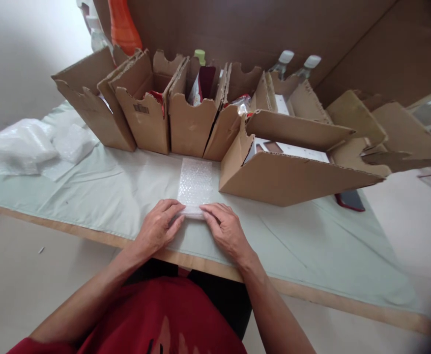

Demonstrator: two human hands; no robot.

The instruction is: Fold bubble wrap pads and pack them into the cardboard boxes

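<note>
Bubble-wrap strip (196, 182) gripped at its near edge

It lies lengthwise on the cloth-covered table (134, 182), its near end folded or rolled thick. The left hand (158, 223) and right hand (224, 226) are apart, each pinching one end of that fold, presumably so it lies even. Beyond, open cardboard boxes (189, 129) stand in a row, likely for easy reach; one has red packaging (157, 95), another a maroon-and-white pack (202, 84). The nearer slanted box (274, 182) holds a white printed carton (296, 151).
</note>
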